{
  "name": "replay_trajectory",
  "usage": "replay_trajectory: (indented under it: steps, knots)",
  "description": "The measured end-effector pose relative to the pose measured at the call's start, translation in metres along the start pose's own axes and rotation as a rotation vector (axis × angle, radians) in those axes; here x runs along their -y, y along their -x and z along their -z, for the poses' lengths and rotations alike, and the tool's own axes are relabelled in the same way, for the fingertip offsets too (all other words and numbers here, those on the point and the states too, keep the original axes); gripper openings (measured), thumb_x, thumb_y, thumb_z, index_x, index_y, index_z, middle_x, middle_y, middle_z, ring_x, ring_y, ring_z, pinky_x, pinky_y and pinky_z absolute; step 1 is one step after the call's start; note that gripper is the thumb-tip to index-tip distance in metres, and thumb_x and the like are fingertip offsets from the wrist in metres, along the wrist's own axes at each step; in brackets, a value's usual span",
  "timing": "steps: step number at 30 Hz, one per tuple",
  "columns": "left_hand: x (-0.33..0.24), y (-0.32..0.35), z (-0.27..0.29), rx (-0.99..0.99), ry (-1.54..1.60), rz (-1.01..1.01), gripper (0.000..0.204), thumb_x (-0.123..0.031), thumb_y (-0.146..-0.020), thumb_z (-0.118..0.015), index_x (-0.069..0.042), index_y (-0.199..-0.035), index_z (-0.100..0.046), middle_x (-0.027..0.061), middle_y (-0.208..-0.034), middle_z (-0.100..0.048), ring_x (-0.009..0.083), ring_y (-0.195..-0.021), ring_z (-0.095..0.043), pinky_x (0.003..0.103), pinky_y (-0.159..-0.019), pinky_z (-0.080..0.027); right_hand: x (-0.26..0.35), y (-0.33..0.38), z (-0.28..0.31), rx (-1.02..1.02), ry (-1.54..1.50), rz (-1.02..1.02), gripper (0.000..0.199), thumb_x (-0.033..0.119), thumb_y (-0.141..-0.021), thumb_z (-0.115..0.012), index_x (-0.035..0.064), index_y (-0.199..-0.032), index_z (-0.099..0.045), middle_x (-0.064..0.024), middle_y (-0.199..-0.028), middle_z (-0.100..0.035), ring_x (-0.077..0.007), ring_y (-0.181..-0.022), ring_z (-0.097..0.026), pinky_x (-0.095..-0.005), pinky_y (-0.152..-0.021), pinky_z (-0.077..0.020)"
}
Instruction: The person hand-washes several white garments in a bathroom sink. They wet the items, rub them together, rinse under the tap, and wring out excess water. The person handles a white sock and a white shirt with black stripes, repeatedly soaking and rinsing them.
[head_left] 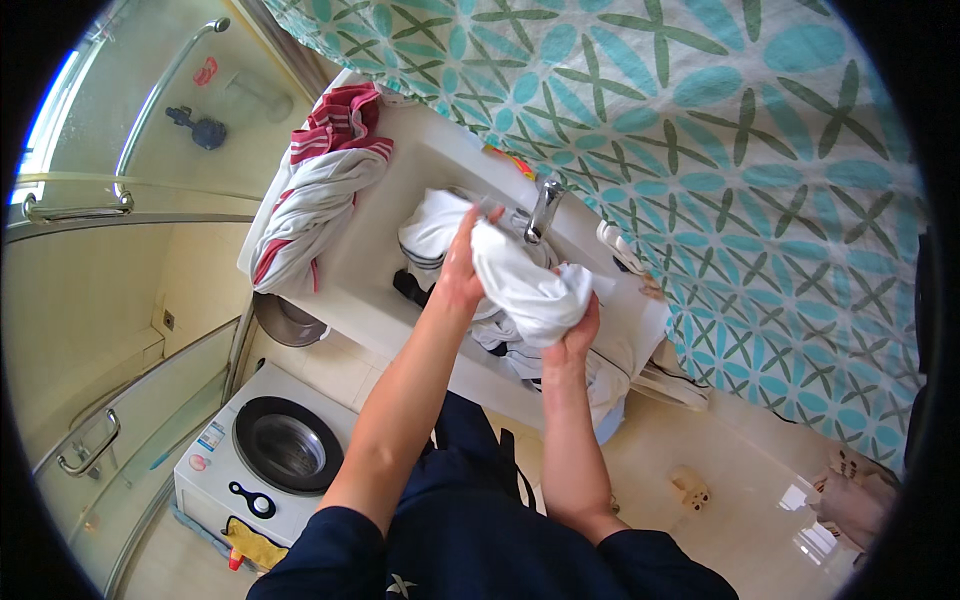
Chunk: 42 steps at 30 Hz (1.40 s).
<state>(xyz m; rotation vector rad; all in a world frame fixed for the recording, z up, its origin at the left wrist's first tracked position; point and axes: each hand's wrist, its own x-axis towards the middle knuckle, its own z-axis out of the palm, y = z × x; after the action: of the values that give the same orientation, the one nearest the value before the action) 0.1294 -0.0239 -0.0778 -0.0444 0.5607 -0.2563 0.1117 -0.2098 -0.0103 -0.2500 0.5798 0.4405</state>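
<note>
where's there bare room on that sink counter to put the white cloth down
Free: the white counter strip between the red-and-white striped laundry and the basin. Crowded: the basin under the tap, piled with clothes, where both hands, left hand and right hand, grip the white cloth.

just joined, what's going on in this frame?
A person stands at a white sink and grips a white cloth with both hands: left hand on its upper part, right hand at its lower end. More clothes lie in the basin below, near the tap. A red-striped garment is draped over the sink's left end. A small washer sits on the floor.
</note>
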Motion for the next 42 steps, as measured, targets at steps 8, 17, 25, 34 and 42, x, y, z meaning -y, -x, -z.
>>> replay_trajectory:
  steps: [8,17,25,34,42]
  knots:
    - [0.058,-0.026,0.008,-0.065,-0.955,-0.091,0.078,-0.060,-0.106,-0.040,-0.007,-0.162,-0.031,0.0103,-0.167,-0.031,0.0242,-0.154,-0.025,0.033,-0.125,-0.020,-0.046,-0.067,0.021,-0.216,0.688,0.300,0.053,0.035,-0.100,-0.059,0.0109,-0.147,-0.051,-0.0053,-0.137,-0.060,-0.0220,-0.123,-0.059,-0.0413,-0.105,-0.0479]
    - [0.052,-0.029,0.031,-0.210,-1.025,-0.315,0.058,-0.054,-0.107,-0.037,-0.006,-0.127,-0.063,0.0126,-0.121,-0.066,0.0265,-0.116,-0.059,0.043,-0.109,-0.041,-0.050,-0.072,0.038,-0.219,0.746,0.156,0.027,0.031,-0.097,-0.059,0.0097,-0.113,-0.060,-0.0009,-0.104,-0.061,-0.0128,-0.098,-0.058,-0.0343,-0.088,-0.0484]
    - [0.037,-0.018,0.014,-0.232,-1.404,-0.056,0.064,-0.056,-0.107,-0.036,-0.003,-0.134,-0.061,0.0165,-0.139,-0.060,0.0295,-0.131,-0.051,0.040,-0.115,-0.035,-0.056,-0.075,0.030,-0.278,0.760,0.181,0.042,0.050,-0.099,-0.050,0.0117,-0.107,-0.064,-0.0044,-0.102,-0.062,-0.0201,-0.089,-0.058,-0.0406,-0.084,-0.0504]
    - [0.048,-0.006,0.002,-0.272,-1.156,-0.248,0.073,-0.060,-0.105,-0.039,-0.001,-0.146,-0.052,0.0223,-0.147,-0.052,0.0315,-0.142,-0.043,0.039,-0.119,-0.031,-0.071,-0.075,0.021,-0.268,0.811,0.163,0.050,0.056,-0.103,-0.044,0.0116,-0.120,-0.059,-0.0028,-0.122,-0.061,-0.0187,-0.114,-0.057,-0.0368,-0.096,-0.0454]
    - [0.041,-0.020,0.019,-0.406,-0.888,-0.351,0.055,-0.052,-0.107,-0.041,-0.006,-0.120,-0.068,0.0143,-0.121,-0.067,0.0283,-0.115,-0.059,0.044,-0.102,-0.045,-0.068,-0.079,0.024,-0.051,0.826,0.132,0.054,0.042,-0.104,-0.053,0.0081,-0.146,-0.048,-0.0051,-0.144,-0.053,-0.0205,-0.135,-0.048,-0.0366,-0.112,-0.0377]
